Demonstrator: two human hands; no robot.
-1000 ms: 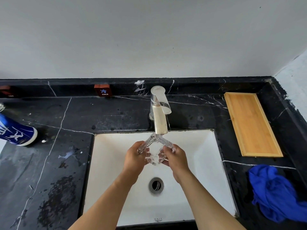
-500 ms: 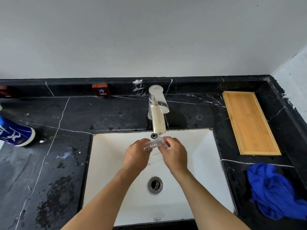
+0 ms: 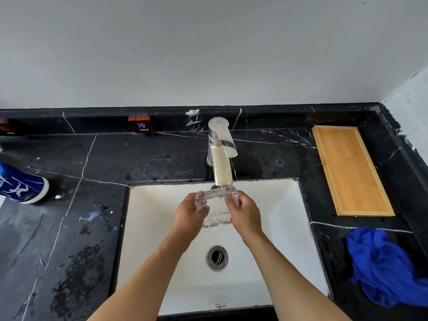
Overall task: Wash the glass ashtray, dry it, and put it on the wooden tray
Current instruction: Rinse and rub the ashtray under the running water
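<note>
Two bare hands held one glass ashtray (image 3: pixel 216 206) over the white sink (image 3: pixel 282 218), just under the single chrome faucet (image 3: pixel 221 154). The left hand (image 3: pixel 188 213) clasped its left edge, the right hand (image 3: pixel 243 214) its right edge, fingers closed on the glass. One wooden tray (image 3: pixel 350 170) lay on the black counter (image 3: pixel 92 163) at right, one blue cloth (image 3: pixel 382 267) nearer than it.

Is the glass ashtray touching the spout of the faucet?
Cannot tell. In the head view, the glass ashtray overlaps the faucet spout's tip from above, so neither contact nor gap shows.
</note>
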